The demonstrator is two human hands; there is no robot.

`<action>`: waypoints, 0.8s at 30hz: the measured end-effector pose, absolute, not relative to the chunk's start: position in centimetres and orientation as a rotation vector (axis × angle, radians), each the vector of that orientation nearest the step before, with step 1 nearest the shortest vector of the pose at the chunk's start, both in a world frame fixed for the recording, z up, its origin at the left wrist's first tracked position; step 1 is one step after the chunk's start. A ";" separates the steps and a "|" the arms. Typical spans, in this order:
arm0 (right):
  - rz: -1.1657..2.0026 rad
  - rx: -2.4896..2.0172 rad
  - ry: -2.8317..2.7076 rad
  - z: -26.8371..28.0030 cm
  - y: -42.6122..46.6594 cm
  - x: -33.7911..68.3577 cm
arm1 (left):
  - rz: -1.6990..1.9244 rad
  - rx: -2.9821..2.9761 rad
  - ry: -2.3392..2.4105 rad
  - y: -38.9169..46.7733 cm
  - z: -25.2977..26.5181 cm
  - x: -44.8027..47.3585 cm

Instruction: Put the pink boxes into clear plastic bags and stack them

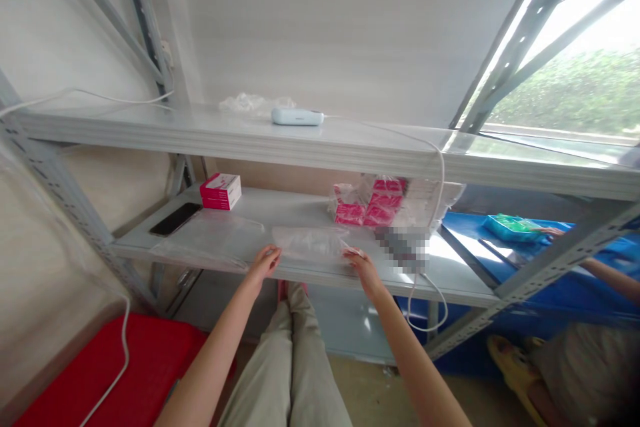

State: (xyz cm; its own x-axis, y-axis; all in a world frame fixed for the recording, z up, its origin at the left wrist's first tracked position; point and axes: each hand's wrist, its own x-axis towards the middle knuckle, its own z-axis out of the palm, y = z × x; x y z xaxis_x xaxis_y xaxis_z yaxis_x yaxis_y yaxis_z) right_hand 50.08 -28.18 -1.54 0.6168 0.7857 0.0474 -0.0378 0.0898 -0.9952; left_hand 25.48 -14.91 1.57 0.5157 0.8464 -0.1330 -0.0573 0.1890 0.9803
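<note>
A clear plastic bag [311, 243] lies stretched between my two hands at the lower shelf's front edge. My left hand [265, 261] pinches its left end, with thumb and fingers together. At the other end, my right hand [362, 265] is closed on the bag's right corner. Left of the bag, more flat clear plastic bags [215, 235] are spread on the shelf. A small stack of pink-and-white boxes [221, 191] stands behind them, beside a dark phone [176, 219]. Further right, pink boxes [383, 203] sit wrapped in clear plastic.
The upper shelf [200, 130] carries a pale blue device [297, 117] and crumpled plastic [255, 104]. A white cable [442, 180] hangs over its edge. A pixelated item [403, 250] lies right of my hand. A red lid [120, 363] is lower left; another person's arm [613, 278] shows at right.
</note>
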 end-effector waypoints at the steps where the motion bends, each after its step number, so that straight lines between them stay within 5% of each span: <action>1: 0.679 -1.359 -0.681 -1.8 -28.8 50.9 | 0.725 1.228 0.834 -15.1 1.5 24.5; 24: 0.713 -1.667 -1.071 -2.7 -35.4 54.0 | 0.639 1.007 0.884 -19.5 -3.6 20.2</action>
